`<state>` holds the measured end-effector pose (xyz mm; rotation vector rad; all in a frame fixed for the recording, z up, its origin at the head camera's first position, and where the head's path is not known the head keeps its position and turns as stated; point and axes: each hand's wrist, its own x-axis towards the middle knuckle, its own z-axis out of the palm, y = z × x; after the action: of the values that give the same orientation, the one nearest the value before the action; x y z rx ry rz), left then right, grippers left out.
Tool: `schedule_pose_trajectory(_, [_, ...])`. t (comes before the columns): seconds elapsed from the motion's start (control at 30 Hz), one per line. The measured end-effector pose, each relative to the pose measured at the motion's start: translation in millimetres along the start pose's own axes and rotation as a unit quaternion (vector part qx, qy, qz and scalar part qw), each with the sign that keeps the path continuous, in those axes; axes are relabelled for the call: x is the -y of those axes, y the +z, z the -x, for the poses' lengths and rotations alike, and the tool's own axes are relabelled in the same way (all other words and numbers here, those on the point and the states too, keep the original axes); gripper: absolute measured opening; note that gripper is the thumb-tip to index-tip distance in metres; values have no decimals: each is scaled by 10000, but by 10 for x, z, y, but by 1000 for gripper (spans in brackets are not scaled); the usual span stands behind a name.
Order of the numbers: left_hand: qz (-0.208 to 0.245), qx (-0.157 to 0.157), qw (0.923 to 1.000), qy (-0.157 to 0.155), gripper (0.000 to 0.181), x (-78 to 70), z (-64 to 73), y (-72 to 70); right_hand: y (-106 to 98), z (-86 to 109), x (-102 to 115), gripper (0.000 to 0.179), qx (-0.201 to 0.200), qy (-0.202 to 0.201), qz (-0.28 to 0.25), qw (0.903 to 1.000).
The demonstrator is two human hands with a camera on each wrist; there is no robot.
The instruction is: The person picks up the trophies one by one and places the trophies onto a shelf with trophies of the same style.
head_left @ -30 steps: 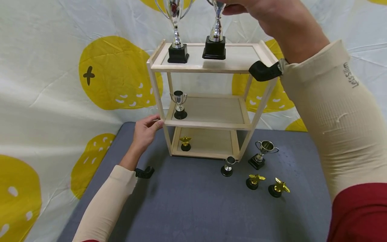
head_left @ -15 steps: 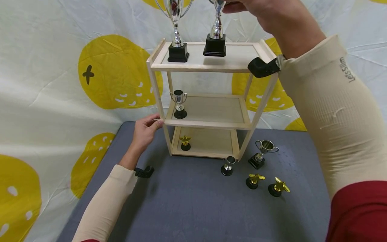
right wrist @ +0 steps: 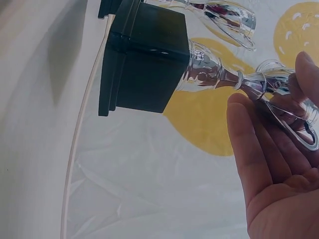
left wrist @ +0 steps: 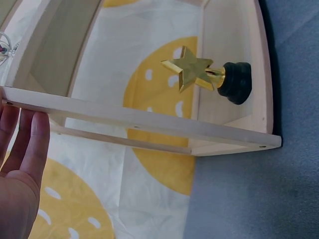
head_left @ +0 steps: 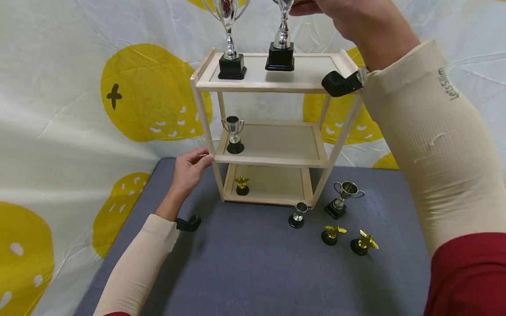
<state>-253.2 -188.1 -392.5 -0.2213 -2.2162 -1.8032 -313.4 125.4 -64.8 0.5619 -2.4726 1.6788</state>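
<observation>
My right hand point(head_left: 356, 22) grips a silver trophy cup point(head_left: 282, 35) by its bowl, which the head view cuts off at the top. The cup's black square base point(right wrist: 149, 57) hangs just above the top board of a wooden three-tier shelf point(head_left: 272, 90), casting a shadow on it. A similar tall trophy point(head_left: 232, 66) stands to its left on that board. My left hand point(head_left: 187, 171) holds the shelf's left front post between thumb and fingers. A small silver cup point(head_left: 234, 134) stands on the middle tier. On the bottom tier is a gold star trophy point(left wrist: 192, 69).
On the grey table point(head_left: 253, 272), right of the shelf's front, stand a small silver cup point(head_left: 298, 215), a larger two-handled cup point(head_left: 341, 199) and two gold star trophies, the nearer one point(head_left: 363, 242) farthest right. A white cloth point(head_left: 79, 87) with yellow shapes hangs behind.
The right hand has lifted the trophy slightly and moved it a little toward the back over the top board. The left hand keeps its place on the post.
</observation>
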Motion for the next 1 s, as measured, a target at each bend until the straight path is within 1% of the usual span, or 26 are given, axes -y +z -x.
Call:
schedule_pose_trajectory(0.1, [26, 10, 10000, 29, 34, -7, 0, -3, 3, -2, -15, 38, 8, -59, -14, 10000])
schedule_pose_trajectory(0.3, [43, 13, 10000, 36, 34, -11, 1, 0, 13, -9, -43, 43, 24, -147, 179, 9997])
schedule_pose_trajectory(0.5, [33, -8, 10000, -1, 34, -8, -2, 5, 11, -16, -68, 41, 62, -213, 90, 9997])
schedule_pose_trajectory(0.8, [12, 43, 10000, 6, 35, -6, 0, 8, 18, -3, -124, 39, 48, -174, 2, 9998])
schedule_pose_trajectory(1.0, [38, 30, 10000, -4, 34, -5, 7, 7, 27, -3, -149, 35, 176, -295, -155, 9993])
